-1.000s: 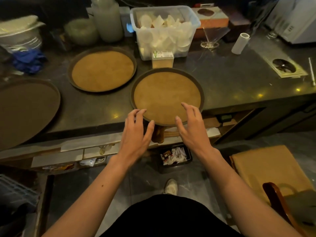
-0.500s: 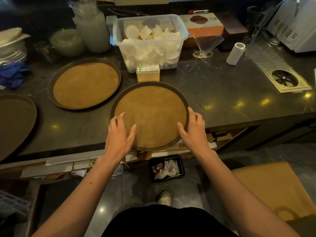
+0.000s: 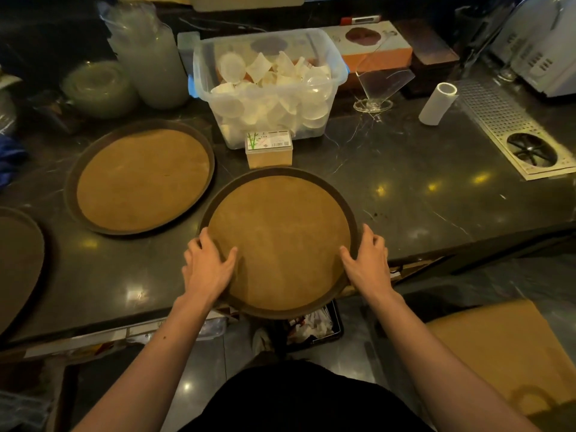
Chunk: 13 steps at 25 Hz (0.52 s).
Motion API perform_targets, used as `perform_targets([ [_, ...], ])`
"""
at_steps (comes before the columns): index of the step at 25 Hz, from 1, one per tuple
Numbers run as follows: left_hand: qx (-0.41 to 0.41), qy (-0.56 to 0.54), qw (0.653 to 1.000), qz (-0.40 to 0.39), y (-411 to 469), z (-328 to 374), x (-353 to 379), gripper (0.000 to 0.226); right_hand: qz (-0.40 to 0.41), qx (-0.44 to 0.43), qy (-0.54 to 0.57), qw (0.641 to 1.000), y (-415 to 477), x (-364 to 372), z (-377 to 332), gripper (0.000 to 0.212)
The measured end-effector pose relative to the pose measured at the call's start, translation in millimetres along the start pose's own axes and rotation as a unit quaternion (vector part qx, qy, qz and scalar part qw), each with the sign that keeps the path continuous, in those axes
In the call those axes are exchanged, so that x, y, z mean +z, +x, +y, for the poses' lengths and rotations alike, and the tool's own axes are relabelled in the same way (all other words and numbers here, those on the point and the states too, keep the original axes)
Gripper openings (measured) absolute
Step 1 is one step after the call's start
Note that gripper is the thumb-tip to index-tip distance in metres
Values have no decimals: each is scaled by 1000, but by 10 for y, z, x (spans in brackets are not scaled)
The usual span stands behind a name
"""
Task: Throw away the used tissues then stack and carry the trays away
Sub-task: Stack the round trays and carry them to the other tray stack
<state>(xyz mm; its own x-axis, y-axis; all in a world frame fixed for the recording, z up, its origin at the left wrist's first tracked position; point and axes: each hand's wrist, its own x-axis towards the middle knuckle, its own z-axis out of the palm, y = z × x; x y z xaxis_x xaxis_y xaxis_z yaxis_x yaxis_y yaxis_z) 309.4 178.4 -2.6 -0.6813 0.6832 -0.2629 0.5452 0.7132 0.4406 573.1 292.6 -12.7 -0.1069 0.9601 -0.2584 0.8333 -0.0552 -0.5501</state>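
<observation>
A round brown tray [image 3: 277, 238] with a dark rim sits at the front edge of the dark counter [image 3: 405, 182], overhanging it a little. My left hand [image 3: 207, 266] grips its left rim, thumb on the tray's surface. My right hand [image 3: 366, 260] grips the right rim. A second round tray [image 3: 141, 177] lies flat to the left and further back. A third, darker tray [image 3: 15, 263] shows at the far left edge, cut off by the frame. Under the counter a small black bin [image 3: 314, 325] holds crumpled tissues.
Just behind the held tray stands a small toothpick box [image 3: 269, 149], then a clear tub of plastic cups [image 3: 271, 85]. A white paper roll [image 3: 436, 102], a clear stand [image 3: 378, 88] and a metal drain grate [image 3: 511, 132] lie to the right. A yellow-cushioned chair [image 3: 505, 360] is at lower right.
Both hands have slid outward from the tray's near edge to its left and right rims and closed on them. The view has moved closer over the counter.
</observation>
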Motion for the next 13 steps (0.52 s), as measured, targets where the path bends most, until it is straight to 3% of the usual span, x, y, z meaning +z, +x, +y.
perform_targets([
  [3, -4, -19, 1000, 22, 190, -96, -13, 83, 1, 34, 15, 999, 87, 66, -83, 76],
  [13, -13, -51, 998, -43, 590, -240, 0, 89, 18, 105, 6, 994, 218, 204, -177, 86],
])
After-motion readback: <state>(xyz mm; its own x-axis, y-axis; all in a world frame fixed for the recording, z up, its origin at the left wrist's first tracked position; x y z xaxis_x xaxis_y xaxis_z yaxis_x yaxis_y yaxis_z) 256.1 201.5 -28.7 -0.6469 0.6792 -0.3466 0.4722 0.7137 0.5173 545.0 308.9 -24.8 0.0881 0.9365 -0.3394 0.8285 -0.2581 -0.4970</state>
